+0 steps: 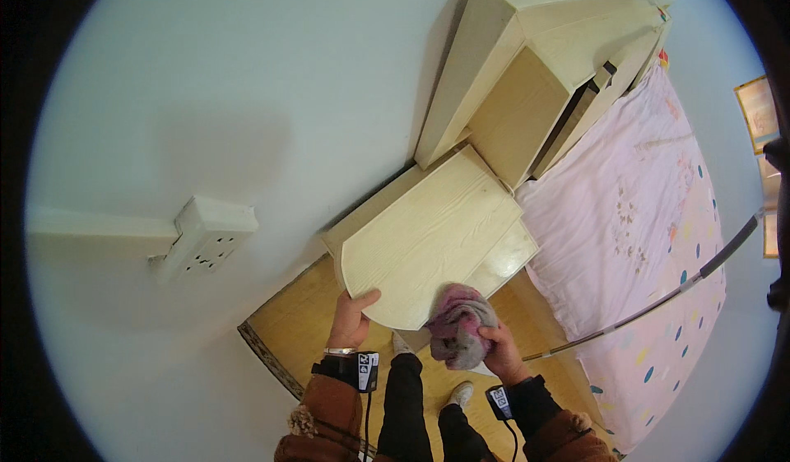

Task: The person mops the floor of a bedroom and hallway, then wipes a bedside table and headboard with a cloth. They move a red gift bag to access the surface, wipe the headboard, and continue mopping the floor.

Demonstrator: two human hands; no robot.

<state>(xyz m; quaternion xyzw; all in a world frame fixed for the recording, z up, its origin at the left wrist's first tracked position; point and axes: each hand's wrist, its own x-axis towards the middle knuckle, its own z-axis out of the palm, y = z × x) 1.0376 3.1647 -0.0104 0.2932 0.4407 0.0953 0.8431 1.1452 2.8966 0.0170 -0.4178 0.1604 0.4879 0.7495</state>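
My left hand (352, 319) grips the near left edge of a pale wood-grain tabletop board (426, 233), thumb on top and fingers hidden beneath. The board has a curved near end and extends away towards the wall and a headboard. In my right hand (505, 352) is a crumpled pink-and-grey cloth (461, 329), held at the board's near right edge. From this view I cannot tell whether the cloth presses on the surface. A lower, glossy pale panel (503, 261) shows past the board's right side.
A pale wooden headboard unit (518, 107) stands beyond. To the right lies a bed with a pink sheet (623, 227), crossed by a long thin rod (642, 320). A white socket box (213, 240) juts from the left wall. My feet stand on yellowish wooden flooring (296, 304).
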